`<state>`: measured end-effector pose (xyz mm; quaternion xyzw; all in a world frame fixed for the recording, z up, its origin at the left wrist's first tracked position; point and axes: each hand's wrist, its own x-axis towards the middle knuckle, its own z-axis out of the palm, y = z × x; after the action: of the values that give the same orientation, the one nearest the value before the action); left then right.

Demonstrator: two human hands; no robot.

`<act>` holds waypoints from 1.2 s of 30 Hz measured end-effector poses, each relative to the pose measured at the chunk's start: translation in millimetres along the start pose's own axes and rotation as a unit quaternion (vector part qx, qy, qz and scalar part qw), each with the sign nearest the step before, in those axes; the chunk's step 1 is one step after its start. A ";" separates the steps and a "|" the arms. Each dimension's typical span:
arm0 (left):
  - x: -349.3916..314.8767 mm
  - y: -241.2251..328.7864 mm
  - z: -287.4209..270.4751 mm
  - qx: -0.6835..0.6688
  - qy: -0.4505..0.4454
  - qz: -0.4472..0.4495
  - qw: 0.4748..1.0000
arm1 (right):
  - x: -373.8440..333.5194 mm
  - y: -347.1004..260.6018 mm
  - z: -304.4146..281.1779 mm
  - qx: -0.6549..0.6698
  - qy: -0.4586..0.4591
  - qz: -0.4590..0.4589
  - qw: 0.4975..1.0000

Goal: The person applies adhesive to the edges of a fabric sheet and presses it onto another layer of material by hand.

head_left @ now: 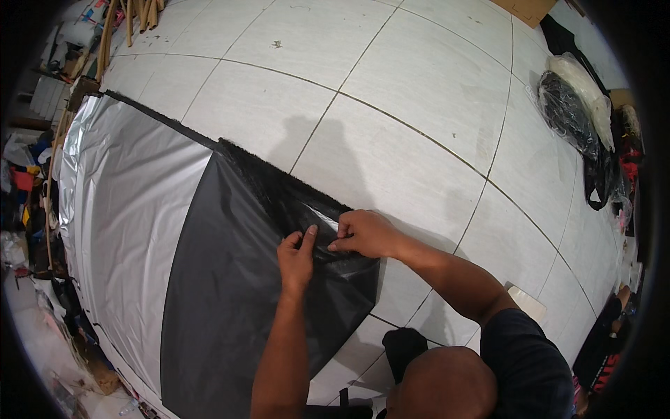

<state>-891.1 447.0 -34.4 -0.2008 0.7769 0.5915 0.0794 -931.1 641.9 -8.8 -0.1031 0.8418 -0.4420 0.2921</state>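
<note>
A large dark grey sheet [230, 279] lies spread on the floor, its far edge trimmed with a fuzzy black strip [286, 174]. Near its right corner the black material is bunched into folds, and a small silver patch [323, 218] shows between them. My right hand [368, 234] pinches the folded black material close to the edge. Just left of it, my left hand [296, 260] has its fingers curled and thumb raised against the same folds; its grip on them is partly hidden. A shiny silver sheet [129, 230] adjoins the grey one on the left.
White floor tiles [412, 133] surround the sheets. Wooden poles [146, 14] stand at the far left, above mixed clutter along the left side. Plastic bags [576, 105] lie at the right, and a cardboard piece [520, 10] at the far right. My bent knee [447, 384] is close below.
</note>
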 end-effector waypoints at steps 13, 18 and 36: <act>-0.9 0.8 2.5 -0.038 -0.008 -0.028 0.999 | -5.9 -12.1 3.1 -0.183 0.031 -0.148 0.971; 0.9 -3.4 -2.6 0.021 -0.004 0.011 1.000 | 3.1 1.9 4.5 -0.054 -0.020 -0.091 0.994; -1.8 4.6 2.4 -0.013 0.000 0.002 1.000 | -6.4 -12.2 -1.9 -0.116 0.063 -0.120 0.984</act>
<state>-891.6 450.7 -30.4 -0.2001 0.7697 0.6014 0.0758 -928.1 638.8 4.4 -0.2085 0.8855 -0.3790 0.1696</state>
